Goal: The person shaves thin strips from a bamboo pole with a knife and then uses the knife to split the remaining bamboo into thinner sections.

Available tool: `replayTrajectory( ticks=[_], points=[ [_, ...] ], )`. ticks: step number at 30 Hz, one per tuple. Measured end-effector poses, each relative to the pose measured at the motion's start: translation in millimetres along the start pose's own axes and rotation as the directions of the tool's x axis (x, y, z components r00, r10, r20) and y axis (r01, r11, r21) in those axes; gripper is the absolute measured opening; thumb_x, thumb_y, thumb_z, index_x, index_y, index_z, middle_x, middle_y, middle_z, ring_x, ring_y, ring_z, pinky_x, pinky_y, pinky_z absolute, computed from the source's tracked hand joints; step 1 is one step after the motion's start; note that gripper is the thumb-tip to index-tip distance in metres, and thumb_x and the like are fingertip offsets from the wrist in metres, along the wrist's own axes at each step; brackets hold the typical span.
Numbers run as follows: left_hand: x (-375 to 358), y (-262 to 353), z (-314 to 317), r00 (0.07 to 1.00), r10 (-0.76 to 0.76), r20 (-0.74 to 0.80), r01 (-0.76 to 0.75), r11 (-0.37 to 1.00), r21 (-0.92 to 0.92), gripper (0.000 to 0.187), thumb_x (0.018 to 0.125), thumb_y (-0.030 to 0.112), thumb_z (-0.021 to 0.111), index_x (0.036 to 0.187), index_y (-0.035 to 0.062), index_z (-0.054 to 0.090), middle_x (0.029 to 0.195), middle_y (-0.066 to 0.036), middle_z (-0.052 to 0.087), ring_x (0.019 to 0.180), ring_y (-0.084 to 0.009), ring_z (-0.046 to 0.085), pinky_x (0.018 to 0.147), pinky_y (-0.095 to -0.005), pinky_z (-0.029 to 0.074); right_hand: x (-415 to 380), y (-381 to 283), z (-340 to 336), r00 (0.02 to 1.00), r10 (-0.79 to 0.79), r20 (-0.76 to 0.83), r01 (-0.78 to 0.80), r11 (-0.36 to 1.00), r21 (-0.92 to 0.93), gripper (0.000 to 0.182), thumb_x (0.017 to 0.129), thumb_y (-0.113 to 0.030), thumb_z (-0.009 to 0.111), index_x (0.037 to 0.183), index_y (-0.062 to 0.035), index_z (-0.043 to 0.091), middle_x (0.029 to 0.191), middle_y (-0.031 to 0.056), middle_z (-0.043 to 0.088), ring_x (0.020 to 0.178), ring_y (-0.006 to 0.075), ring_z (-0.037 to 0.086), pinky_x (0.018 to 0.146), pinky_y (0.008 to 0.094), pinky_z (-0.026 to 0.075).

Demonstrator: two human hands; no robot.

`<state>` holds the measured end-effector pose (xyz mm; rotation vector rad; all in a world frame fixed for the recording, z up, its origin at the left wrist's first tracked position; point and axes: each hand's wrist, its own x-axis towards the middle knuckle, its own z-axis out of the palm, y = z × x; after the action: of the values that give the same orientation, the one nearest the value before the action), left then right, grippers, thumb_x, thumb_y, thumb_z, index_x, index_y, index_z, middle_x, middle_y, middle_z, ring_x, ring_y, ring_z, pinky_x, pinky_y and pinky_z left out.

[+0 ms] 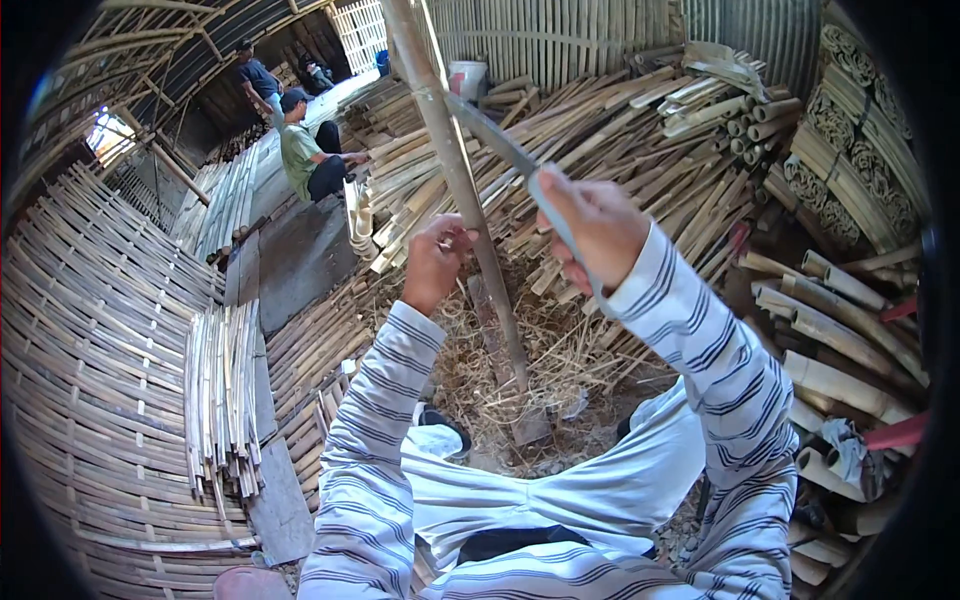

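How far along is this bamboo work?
Perhaps partway: the thin strips at left look already split, and shavings lie below. The right hand holds a knife near the pole; the left hand is beside it. The thick bamboo at right is probably left.

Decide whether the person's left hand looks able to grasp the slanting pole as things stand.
Probably yes. The left hand is right beside the pole, with nothing visible between them. The knife in the right hand slants in higher up, from the pole's other side.
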<state>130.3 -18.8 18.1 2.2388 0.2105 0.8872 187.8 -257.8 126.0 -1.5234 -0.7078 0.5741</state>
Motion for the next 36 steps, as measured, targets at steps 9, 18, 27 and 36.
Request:
replayTrajectory(
  ticks=[9,18,27,36],
  points=[
    [50.2,51.6,-94.6,0.84,0.128,-0.527,-0.125,0.991,0.043,0.069,0.068,0.028,0.082,0.118,-0.0036,0.047,0.102,-0.01,0.054,0.094,-0.0183,0.051,0.077,-0.0275,0.043,-26.3,111.5,23.4,0.994,-0.043,0.098,0.075,0.935,-0.347,0.056,0.096,-0.047,0.039,0.076,0.0009,0.06,0.059,0.016,0.056,0.058,0.0302,0.058,0.058,0.0403,0.045],
    [129.4,119.3,-107.6,0.999,0.004,0.037,0.023,0.714,-0.7,0.025,0.092,0.025,0.055,0.1,0.0012,0.053,0.086,-0.008,0.058,0.079,-0.0189,0.056,0.072,-0.0304,0.046,-27.0,104.4,27.3,0.949,0.122,0.291,-0.145,0.988,0.059,0.052,0.095,-0.048,0.043,0.077,-0.0005,0.053,0.055,0.0036,0.052,0.048,0.013,0.057,0.046,0.0264,0.047],
    [137.3,133.5,-58.9,0.973,0.061,-0.221,-0.197,0.719,-0.666,0.021,0.092,0.026,0.058,0.08,0.0114,0.05,0.062,0.005,0.042,0.049,-0.005,0.036,0.043,-0.0207,0.029,-16.6,92.5,13.8,0.948,0.283,0.142,-0.267,0.956,-0.124,0.054,0.096,-0.048,0.04,0.076,-0.002,0.058,0.054,0.0053,0.054,0.045,0.0158,0.053,0.045,0.0305,0.043],
    [138.0,146.9,-47.8,0.978,0.034,-0.204,-0.166,0.719,-0.675,0.023,0.092,0.023,0.057,0.075,0.0104,0.052,0.062,0.004,0.045,0.051,-0.0057,0.039,0.044,-0.022,0.03,-31.0,99.4,19.2,1.0,0.024,0.007,-0.02,0.938,-0.347,0.055,0.096,-0.051,0.038,0.071,-0.0038,0.05,0.051,0.0018,0.047,0.045,0.0115,0.049,0.046,0.0285,0.041]
  ],
)
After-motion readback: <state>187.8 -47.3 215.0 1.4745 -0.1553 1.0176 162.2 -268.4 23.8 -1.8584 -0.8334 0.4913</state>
